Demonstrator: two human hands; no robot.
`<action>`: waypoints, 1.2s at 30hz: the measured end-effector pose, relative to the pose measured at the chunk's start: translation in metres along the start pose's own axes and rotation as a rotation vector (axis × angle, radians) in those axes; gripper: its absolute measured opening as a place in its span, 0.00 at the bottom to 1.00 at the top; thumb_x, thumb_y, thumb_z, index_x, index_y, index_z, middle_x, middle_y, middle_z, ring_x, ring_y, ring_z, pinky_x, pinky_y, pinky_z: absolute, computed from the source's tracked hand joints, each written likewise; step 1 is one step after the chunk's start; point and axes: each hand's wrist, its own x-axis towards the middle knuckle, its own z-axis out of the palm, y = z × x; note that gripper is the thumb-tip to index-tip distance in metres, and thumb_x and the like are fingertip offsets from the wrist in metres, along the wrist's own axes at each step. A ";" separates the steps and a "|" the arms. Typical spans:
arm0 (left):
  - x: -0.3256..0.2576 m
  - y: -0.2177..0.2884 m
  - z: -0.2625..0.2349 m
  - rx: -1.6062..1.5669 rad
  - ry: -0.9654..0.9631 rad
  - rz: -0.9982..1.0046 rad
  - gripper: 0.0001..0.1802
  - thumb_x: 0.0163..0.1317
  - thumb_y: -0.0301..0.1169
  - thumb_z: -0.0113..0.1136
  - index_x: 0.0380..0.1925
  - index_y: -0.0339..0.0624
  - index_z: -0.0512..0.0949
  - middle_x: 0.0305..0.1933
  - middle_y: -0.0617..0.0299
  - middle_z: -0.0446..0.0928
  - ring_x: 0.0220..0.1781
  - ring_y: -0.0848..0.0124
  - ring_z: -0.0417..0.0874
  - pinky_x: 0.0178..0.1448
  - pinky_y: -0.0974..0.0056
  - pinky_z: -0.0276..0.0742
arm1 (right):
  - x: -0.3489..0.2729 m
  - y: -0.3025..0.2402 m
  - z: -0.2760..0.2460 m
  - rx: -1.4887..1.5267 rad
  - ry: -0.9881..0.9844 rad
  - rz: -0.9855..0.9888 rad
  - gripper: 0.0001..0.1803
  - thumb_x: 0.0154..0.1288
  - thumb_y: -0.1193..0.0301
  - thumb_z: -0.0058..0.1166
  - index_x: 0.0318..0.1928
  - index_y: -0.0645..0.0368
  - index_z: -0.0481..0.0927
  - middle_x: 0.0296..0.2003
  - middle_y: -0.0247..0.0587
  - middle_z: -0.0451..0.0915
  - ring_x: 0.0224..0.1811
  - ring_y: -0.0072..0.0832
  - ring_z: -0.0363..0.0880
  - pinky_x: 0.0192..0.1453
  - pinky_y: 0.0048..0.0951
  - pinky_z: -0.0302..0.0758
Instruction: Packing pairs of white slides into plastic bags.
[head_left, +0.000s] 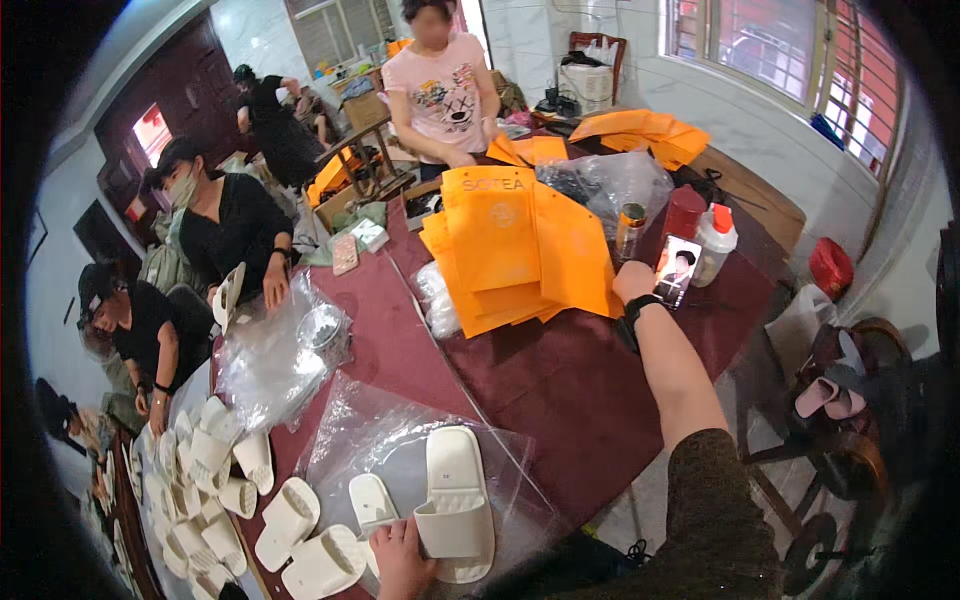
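Note:
My left hand (403, 562) is at the lower middle, fingers curled at the edge of a cream slipper (455, 510). A second cream slipper (372, 503) lies just left of that one, partly behind the hand. Under both spreads a clear plastic bag (400, 420). My right arm reaches far forward. My right hand (633, 283) is closed beside the right edge of the orange bags (500, 245), close to a lit phone (678, 272) and a can (630, 228). Its fingertips are turned away, so what they hold is hidden.
Many cream slippers (200, 490) are heaped at the left, with crumpled clear bags (285, 350) above them. A white bottle with a red cap (715, 245) stands by the phone. Across the table stands a person in a pink shirt (445, 95); others work along the left side.

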 end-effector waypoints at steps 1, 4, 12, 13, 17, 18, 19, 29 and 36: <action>0.000 -0.002 0.003 0.061 0.002 -0.008 0.44 0.36 0.38 0.73 0.59 0.41 0.72 0.49 0.51 0.75 0.54 0.47 0.70 0.63 0.44 0.63 | 0.000 -0.003 0.004 -0.077 0.026 -0.014 0.12 0.61 0.67 0.54 0.35 0.58 0.88 0.39 0.49 0.87 0.44 0.42 0.87 0.46 0.39 0.82; -0.001 -0.011 0.012 0.117 0.114 0.066 0.42 0.36 0.42 0.73 0.57 0.41 0.74 0.51 0.52 0.75 0.54 0.48 0.70 0.63 0.42 0.62 | -0.003 -0.005 0.007 -0.185 0.106 -0.068 0.13 0.63 0.68 0.53 0.42 0.63 0.82 0.42 0.51 0.82 0.44 0.43 0.85 0.42 0.38 0.83; -0.006 -0.004 0.001 0.054 0.142 0.051 0.41 0.36 0.42 0.73 0.55 0.41 0.75 0.49 0.52 0.75 0.52 0.49 0.70 0.61 0.43 0.62 | -0.068 -0.028 -0.062 0.132 0.372 -0.084 0.16 0.60 0.70 0.58 0.46 0.61 0.70 0.39 0.50 0.79 0.37 0.44 0.85 0.38 0.41 0.81; -0.004 -0.003 0.002 0.040 0.153 0.064 0.39 0.37 0.41 0.72 0.54 0.40 0.75 0.49 0.52 0.75 0.52 0.49 0.70 0.61 0.43 0.62 | -0.085 -0.019 -0.082 0.265 0.371 -0.150 0.16 0.61 0.69 0.57 0.47 0.60 0.71 0.40 0.50 0.79 0.38 0.44 0.84 0.39 0.42 0.81; -0.003 0.006 -0.004 0.042 0.048 0.043 0.40 0.46 0.36 0.73 0.61 0.36 0.70 0.55 0.45 0.73 0.58 0.42 0.69 0.66 0.43 0.63 | -0.134 0.039 -0.101 0.535 0.435 -0.091 0.23 0.62 0.65 0.61 0.55 0.56 0.70 0.38 0.46 0.82 0.38 0.46 0.83 0.41 0.43 0.78; -0.006 0.003 -0.003 0.057 0.049 0.034 0.41 0.45 0.36 0.73 0.62 0.37 0.70 0.57 0.45 0.72 0.59 0.42 0.68 0.66 0.43 0.63 | -0.140 0.049 -0.107 0.543 0.393 0.009 0.24 0.63 0.64 0.61 0.57 0.56 0.70 0.39 0.46 0.82 0.38 0.46 0.83 0.41 0.44 0.78; -0.006 0.002 -0.002 0.068 0.049 0.038 0.41 0.45 0.35 0.73 0.62 0.37 0.70 0.58 0.45 0.72 0.60 0.42 0.67 0.65 0.43 0.63 | -0.141 0.067 -0.112 0.561 0.458 0.057 0.25 0.63 0.63 0.61 0.57 0.57 0.70 0.41 0.48 0.82 0.40 0.46 0.83 0.43 0.44 0.78; -0.003 0.008 -0.009 0.036 0.026 0.024 0.38 0.44 0.31 0.69 0.59 0.34 0.71 0.58 0.42 0.72 0.58 0.40 0.68 0.64 0.41 0.63 | -0.031 0.220 -0.065 0.408 0.500 0.274 0.27 0.58 0.67 0.65 0.56 0.58 0.72 0.43 0.52 0.84 0.49 0.50 0.82 0.51 0.46 0.76; -0.005 0.001 -0.003 0.057 -0.004 -0.002 0.44 0.42 0.31 0.70 0.65 0.35 0.68 0.61 0.40 0.70 0.62 0.39 0.67 0.68 0.41 0.61 | -0.004 0.212 -0.035 0.508 0.368 0.291 0.25 0.55 0.70 0.66 0.54 0.56 0.75 0.41 0.49 0.85 0.47 0.47 0.83 0.50 0.44 0.78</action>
